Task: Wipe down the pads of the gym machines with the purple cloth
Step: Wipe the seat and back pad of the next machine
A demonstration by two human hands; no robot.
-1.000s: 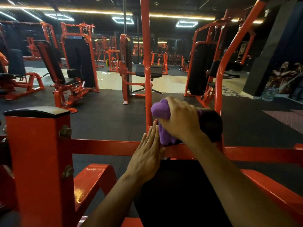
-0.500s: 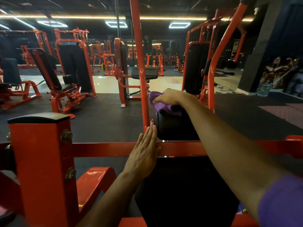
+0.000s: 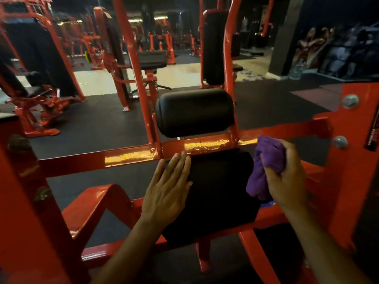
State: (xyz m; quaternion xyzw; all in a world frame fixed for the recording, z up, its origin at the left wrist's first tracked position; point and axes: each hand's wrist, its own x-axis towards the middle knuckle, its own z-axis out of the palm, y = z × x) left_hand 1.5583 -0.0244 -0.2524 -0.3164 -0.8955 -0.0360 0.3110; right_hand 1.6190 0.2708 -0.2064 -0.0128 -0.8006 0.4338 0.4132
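A flat black pad [image 3: 217,191] sits on the red machine frame [image 3: 131,155] just in front of me. My left hand [image 3: 168,189] rests flat on the pad's left edge, fingers straight. My right hand [image 3: 287,179] grips the bunched purple cloth [image 3: 264,167] at the pad's right edge, near the red crossbar. Beyond the crossbar a black roller pad [image 3: 194,111] sits uncovered between two red uprights.
A thick red post [image 3: 22,201] stands at the left and a red plate with bolts [image 3: 356,140] at the right. Other red machines with black pads [image 3: 39,83] stand on the dark rubber floor [image 3: 98,117] behind. A pale floor strip [image 3: 98,78] lies farther back.
My right hand has pulled the purple cloth off the top of the roller pad and down to the right edge of the flat pad. My left hand has slid onto that pad. The view has tilted down.
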